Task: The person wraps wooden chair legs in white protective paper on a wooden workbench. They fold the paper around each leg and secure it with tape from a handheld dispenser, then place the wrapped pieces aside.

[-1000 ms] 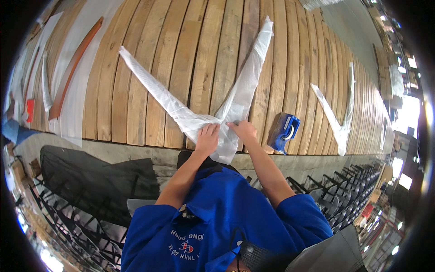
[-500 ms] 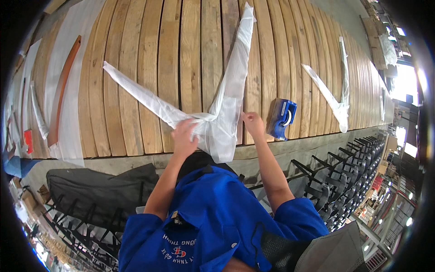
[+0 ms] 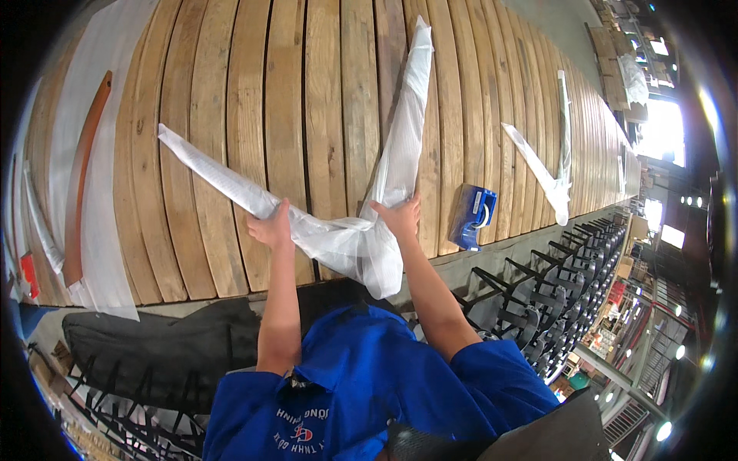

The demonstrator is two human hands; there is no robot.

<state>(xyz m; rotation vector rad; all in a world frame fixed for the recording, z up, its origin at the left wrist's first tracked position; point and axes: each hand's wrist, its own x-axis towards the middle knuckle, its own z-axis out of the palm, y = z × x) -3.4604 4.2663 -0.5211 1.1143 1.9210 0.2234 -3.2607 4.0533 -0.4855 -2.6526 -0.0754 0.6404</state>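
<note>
A V-shaped piece wrapped in thin white foam sheet point(image 3: 346, 247) lies on the slatted wooden table, its joined end toward me and overhanging the near edge. Around its left arm, near the lower half, my left hand point(image 3: 271, 225) is closed. My right hand point(image 3: 400, 217) grips the right arm just above the joint, thumb on the inner side and fingers on the outer. What is inside the wrapping is hidden. To the right of my right hand stands a blue tape dispenser point(image 3: 473, 217) with a roll of clear tape.
Farther right on the table point(image 3: 327, 146) rests another wrapped V-shaped piece point(image 3: 550, 177). At the left, a brown curved wooden part point(image 3: 88, 177) lies on a white foam sheet point(image 3: 123, 207), near a red object point(image 3: 29, 275). Rows of black metal frames point(image 3: 530, 292) stand below the table's near edge.
My left hand has moved from the joint up onto the left arm. My right hand has gone from beside the wrap to gripping the right arm. The foam's loose edge now lies closer around the piece.
</note>
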